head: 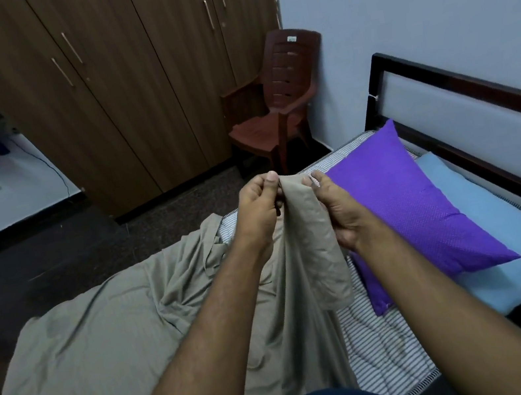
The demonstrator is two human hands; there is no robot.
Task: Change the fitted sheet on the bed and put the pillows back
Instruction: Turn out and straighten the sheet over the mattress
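Observation:
A beige fitted sheet [95,334] lies crumpled over the left part of the bed and hangs off its side. One corner of it is lifted above the mattress. My left hand [260,213] pinches that corner from the left and my right hand [337,208] pinches it from the right, close together. A striped bare mattress [380,350] shows beside the sheet. A purple pillow [407,206] leans on a light blue pillow [509,233] at the head of the bed.
A black-framed headboard [464,98] stands against the pale wall on the right. A brown plastic chair [274,104] sits in the corner beyond the bed. Wooden wardrobe doors [113,84] fill the back left, with dark floor [36,257] in front.

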